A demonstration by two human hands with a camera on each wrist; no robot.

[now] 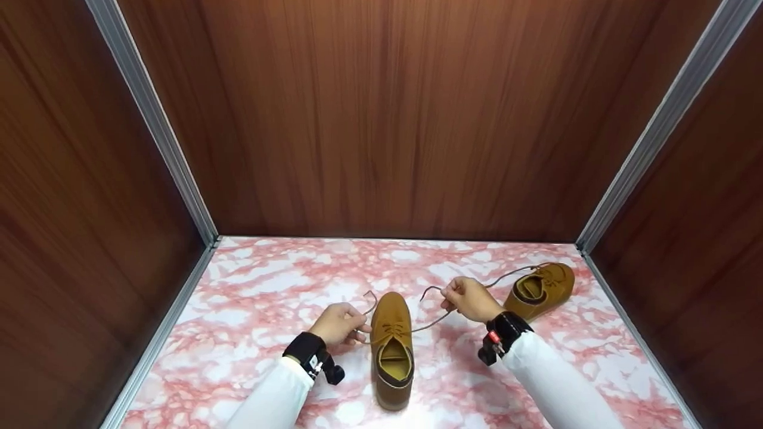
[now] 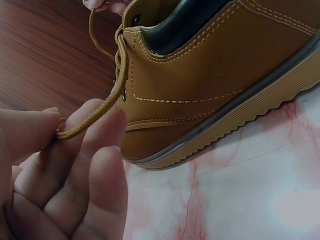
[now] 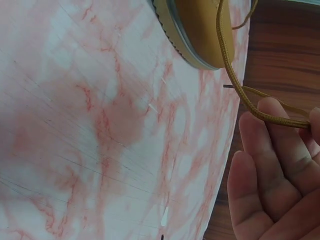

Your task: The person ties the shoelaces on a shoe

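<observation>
A tan shoe (image 1: 392, 310) stands upright on the table, toe pointing away, its laces threaded through the eyelets. On its left side my left hand (image 1: 341, 325) pinches one end of the shoelace (image 2: 95, 116) between thumb and forefinger, with the lace's tip curling up beyond the fingers. To the right, my right hand (image 1: 471, 299) pinches the other lace end (image 3: 282, 120), which runs slack from the shoe and has a free tip hanging past the fingers. In the left wrist view the shoe's side (image 2: 190, 95) and ridged sole show close up.
A second tan shoe (image 1: 542, 289) sits at the right, behind my right hand, with a loose lace (image 1: 506, 276) trailing left from it. Wood-grain panels (image 1: 381, 119) with metal corner strips enclose the pink-and-white marbled table (image 1: 268, 268) at the back and sides.
</observation>
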